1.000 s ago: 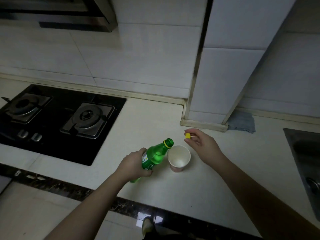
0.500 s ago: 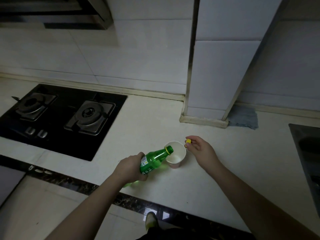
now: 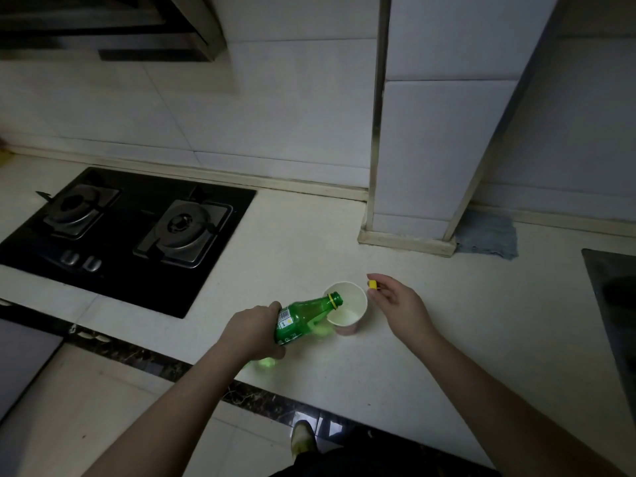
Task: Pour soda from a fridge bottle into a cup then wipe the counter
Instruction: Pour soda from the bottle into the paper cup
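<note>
My left hand (image 3: pixel 253 330) grips a green soda bottle (image 3: pixel 303 318) by its lower body. The bottle is tilted far over, its open mouth above the rim of a white paper cup (image 3: pixel 347 309) that stands on the pale counter (image 3: pixel 447 339). Pale liquid shows in the cup's bottom. My right hand (image 3: pixel 395 299) hovers just right of the cup and pinches the small yellow bottle cap (image 3: pixel 372 284) between thumb and finger.
A black two-burner gas hob (image 3: pixel 137 232) lies at the left. A tiled pillar (image 3: pixel 430 149) stands behind the cup, with a grey-blue cloth (image 3: pixel 488 237) at its right foot. A dark sink (image 3: pixel 616 304) sits at the far right edge.
The bottle has tipped from slanted upward to nearly level over the cup, and liquid now lies in the cup. My right hand with the cap stayed beside the cup.
</note>
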### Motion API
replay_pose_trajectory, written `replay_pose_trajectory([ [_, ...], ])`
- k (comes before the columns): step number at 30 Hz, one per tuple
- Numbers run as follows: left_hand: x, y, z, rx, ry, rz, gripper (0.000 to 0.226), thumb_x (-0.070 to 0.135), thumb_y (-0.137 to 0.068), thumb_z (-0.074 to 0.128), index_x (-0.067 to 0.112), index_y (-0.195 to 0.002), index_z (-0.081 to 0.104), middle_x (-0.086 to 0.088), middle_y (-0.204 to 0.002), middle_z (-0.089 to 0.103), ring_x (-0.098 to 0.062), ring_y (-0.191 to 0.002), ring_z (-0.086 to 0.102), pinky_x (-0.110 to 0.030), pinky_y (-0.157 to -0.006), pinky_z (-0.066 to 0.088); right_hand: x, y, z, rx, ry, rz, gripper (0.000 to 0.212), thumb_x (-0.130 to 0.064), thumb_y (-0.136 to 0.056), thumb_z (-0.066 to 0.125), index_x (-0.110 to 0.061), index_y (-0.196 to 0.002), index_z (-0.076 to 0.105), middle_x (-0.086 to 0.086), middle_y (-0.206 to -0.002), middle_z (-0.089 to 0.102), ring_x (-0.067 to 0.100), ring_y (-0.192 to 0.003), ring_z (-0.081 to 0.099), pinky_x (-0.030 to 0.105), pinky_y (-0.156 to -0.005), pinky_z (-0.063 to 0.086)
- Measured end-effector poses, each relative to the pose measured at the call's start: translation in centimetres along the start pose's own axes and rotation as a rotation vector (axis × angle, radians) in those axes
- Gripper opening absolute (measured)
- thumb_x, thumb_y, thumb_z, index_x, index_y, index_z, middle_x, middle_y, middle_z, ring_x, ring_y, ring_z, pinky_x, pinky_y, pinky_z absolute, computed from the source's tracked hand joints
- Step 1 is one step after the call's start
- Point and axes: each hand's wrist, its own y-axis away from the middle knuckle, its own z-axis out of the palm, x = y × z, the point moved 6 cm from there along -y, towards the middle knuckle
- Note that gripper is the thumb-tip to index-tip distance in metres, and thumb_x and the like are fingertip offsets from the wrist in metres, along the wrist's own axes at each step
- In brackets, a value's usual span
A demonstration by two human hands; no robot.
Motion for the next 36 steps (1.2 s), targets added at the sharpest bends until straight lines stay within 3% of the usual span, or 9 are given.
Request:
replay_pose_trajectory([
  [21,0.3,1.5,-1.5,-0.003,-0.104,-0.022,0.062,0.047,-0.061,0.076,0.023,-0.112,0.048,0.004,-0.098,0.065,-0.019,-0.082,0.064,-0.027,-0.062,0.043,0.1,1.0,0.1,-0.016,0.007,-0.020,0.030,-0.015,-0.093,0.061,-0.019,-0.123,0.062,-0.009,-0.109,0.065,-0.006,-0.096,0.059,0.001,-0.078,0.042],
  [30,0.3,1.7,-2.2,-0.018,-0.146,-0.031,0.061,0.048,-0.063,0.076,0.023,-0.111,0.049,0.004,-0.098,0.064,-0.017,-0.072,0.054,-0.027,-0.061,0.041,0.3,1.3,0.2,-0.008,-0.011,-0.018,0.030,-0.015,-0.092,0.061,-0.021,-0.121,0.063,-0.009,-0.106,0.067,-0.006,-0.095,0.061,0.010,-0.082,0.047],
  [36,0.6,1.6,-2.3,-0.021,-0.179,-0.013,0.062,0.048,-0.062,0.076,0.022,-0.111,0.050,0.003,-0.097,0.064,-0.019,-0.080,0.063,-0.027,-0.061,0.043,0.1,1.5,0.0,-0.003,-0.005,-0.020,0.031,-0.016,-0.093,0.061,-0.022,-0.123,0.062,-0.010,-0.110,0.066,-0.003,-0.099,0.061,0.005,-0.080,0.044],
])
